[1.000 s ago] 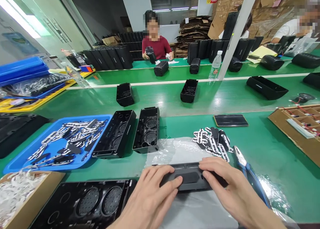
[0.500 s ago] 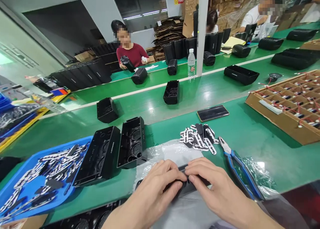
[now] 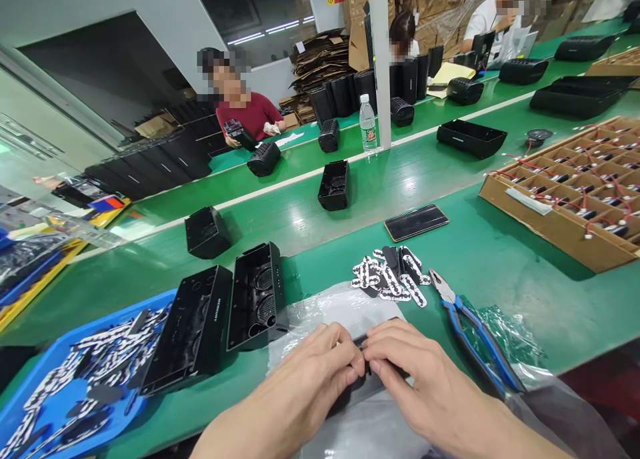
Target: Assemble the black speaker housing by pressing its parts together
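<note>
I have both hands, left hand [image 3: 320, 372] and right hand [image 3: 415, 372], together, pinching the black panel [image 3: 361, 342]; 2 housings [image 3: 257, 295] wait just left, unfitted.

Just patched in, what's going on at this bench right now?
A person presses both hands, left hand and right hand, fingertips together, on a black panel lying on a plastic sheet. Pliers and a pile of stickers lie to the right, two speaker shells to the left.
</note>
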`<action>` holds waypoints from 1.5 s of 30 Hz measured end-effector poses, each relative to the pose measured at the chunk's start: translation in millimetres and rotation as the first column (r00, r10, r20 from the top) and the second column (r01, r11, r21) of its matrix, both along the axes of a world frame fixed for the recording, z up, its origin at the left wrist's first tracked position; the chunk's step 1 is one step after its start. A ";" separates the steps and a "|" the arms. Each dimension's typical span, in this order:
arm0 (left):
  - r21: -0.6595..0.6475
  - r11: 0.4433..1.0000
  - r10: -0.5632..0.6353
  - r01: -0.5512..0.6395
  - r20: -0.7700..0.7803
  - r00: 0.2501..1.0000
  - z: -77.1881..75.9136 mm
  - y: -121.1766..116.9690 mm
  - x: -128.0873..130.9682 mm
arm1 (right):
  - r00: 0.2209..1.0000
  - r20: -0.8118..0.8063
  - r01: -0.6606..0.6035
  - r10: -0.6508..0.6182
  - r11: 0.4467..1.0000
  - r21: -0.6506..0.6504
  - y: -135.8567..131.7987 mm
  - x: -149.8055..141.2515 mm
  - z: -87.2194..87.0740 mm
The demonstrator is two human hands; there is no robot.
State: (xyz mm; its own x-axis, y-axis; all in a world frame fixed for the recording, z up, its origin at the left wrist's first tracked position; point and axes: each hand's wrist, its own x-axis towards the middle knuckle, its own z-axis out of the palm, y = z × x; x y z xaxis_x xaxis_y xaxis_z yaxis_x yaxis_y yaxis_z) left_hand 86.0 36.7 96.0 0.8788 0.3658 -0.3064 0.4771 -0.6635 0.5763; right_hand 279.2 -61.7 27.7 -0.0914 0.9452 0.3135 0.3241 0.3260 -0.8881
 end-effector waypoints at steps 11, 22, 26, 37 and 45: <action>-0.008 0.971 0.237 -0.240 0.182 0.954 -39.7 -6.7 -15.6 | 0.998 -0.040 0.044 -0.041 0.996 0.077 -2.1 -3.9 -11.9; 0.572 0.707 -0.018 -0.415 0.602 0.799 -91.5 -57.3 -31.7 | 0.970 0.183 0.150 -0.162 0.985 0.083 -4.2 -10.5 -7.7; 0.631 0.626 0.013 -0.458 0.578 0.816 -103.9 -63.4 -33.8 | 0.929 0.311 0.176 -0.201 0.979 0.105 -4.2 -14.3 -4.2; 0.661 0.656 0.017 -0.364 0.469 0.883 -92.4 -64.6 -38.4 | 0.878 0.431 0.203 -0.209 0.977 0.060 -5.4 -18.7 -22.5; 0.678 0.599 -0.013 -0.426 0.540 0.841 -102.1 -61.0 -31.3 | 0.888 0.401 0.225 -0.224 0.973 0.045 -5.7 -15.9 -24.0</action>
